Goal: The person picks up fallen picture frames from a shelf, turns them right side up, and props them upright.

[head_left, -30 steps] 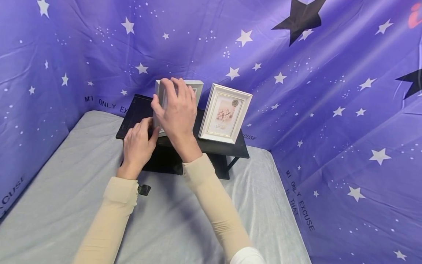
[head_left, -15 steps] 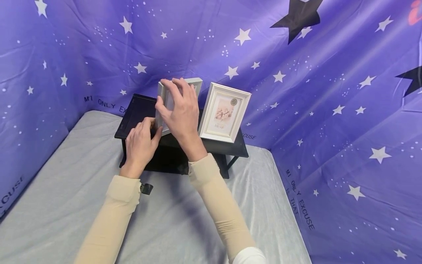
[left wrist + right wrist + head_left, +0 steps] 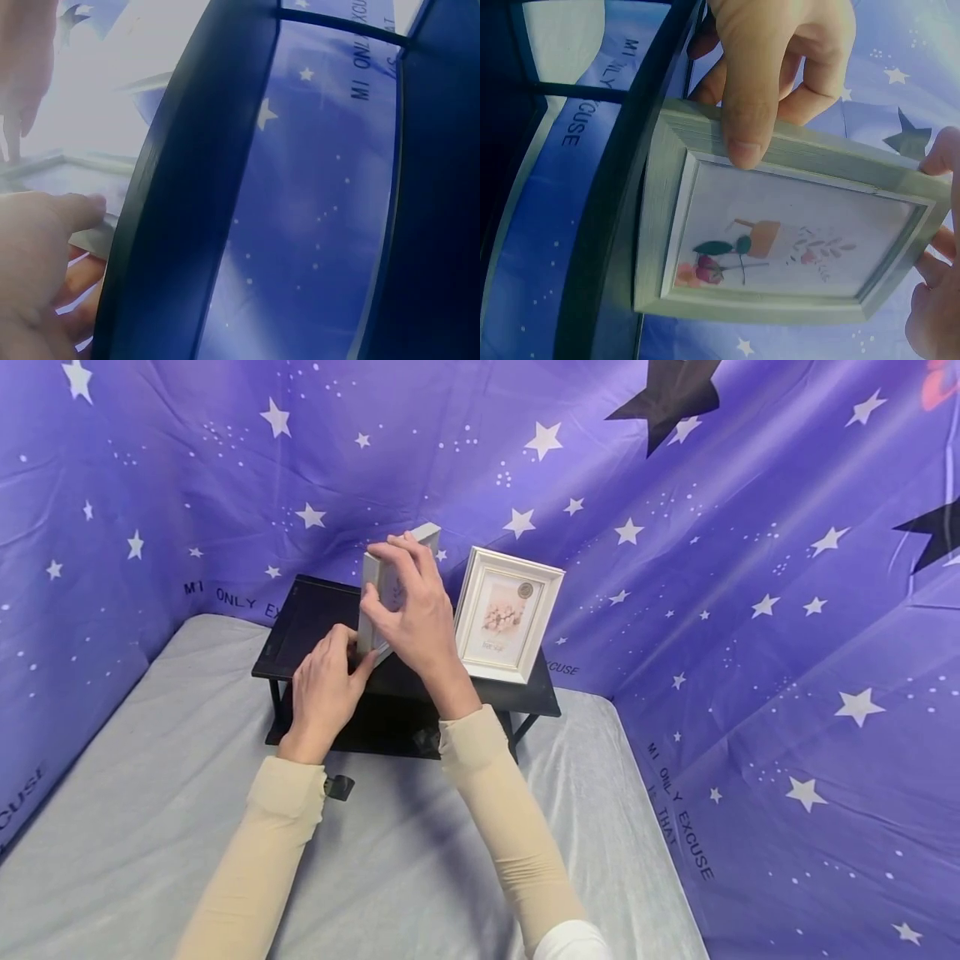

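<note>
A grey-green picture frame stands upright at the middle of a black two-tier shelf, turned so that its side edge faces me. My left hand pinches that edge low down, with the thumb on the front and the fingers behind. Higher up, my right hand grips the frame by its upper part, fingers bent over the top. The right wrist view shows the frame's printed picture of flowers and a small chair. Its foot meets the shelf's edge there.
A white picture frame with a blossom print stands at the shelf's right side. Grey cloth covers the surface under the shelf. Purple star-printed curtains rise close behind and at both sides. A small black piece shows by my left cuff.
The grey-green picture frame has turned, its far side swinging back and its front now facing more to the right. Both hands have stayed on it, shifting slightly right.
</note>
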A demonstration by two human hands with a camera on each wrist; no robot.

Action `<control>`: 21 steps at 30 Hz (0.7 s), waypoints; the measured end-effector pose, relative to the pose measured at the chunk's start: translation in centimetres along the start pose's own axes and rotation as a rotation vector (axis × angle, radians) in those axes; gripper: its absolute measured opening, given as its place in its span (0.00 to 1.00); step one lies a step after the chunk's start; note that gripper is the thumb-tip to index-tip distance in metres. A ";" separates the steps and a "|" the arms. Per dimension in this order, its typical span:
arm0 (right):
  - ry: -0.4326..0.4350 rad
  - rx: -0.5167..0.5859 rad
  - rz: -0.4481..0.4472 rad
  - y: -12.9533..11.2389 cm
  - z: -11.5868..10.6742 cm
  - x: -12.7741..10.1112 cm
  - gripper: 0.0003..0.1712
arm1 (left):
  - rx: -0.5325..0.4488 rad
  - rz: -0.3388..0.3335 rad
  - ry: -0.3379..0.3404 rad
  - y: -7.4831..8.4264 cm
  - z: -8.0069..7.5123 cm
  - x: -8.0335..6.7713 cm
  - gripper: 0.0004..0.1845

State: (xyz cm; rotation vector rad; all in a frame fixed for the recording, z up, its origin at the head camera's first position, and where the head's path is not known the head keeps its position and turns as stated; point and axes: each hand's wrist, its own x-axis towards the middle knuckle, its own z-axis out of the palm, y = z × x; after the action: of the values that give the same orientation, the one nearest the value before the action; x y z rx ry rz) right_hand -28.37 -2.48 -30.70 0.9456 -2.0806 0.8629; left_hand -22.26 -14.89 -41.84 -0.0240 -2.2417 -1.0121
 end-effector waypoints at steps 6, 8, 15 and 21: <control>-0.029 0.060 0.017 0.5 -0.3 0.1 0.25 | 0.010 0.010 0.000 0.5 0.8 0.1 0.18; -0.031 0.092 0.015 0.6 -0.4 0.1 0.24 | 0.014 0.014 0.007 0.7 1.1 0.1 0.18; -0.042 0.159 0.018 1.1 -0.8 0.2 0.24 | 0.004 -0.008 0.018 1.1 1.7 0.1 0.19; -0.022 0.186 -0.005 1.9 -1.5 0.3 0.23 | -0.026 -0.037 -0.014 1.7 2.3 0.4 0.20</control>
State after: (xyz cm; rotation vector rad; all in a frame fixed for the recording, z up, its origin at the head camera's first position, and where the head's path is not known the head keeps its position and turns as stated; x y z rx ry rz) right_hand -29.61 -0.42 -30.17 1.0604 -2.0415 1.0617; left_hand -23.45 -12.24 -41.54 -0.0010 -2.2495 -1.0637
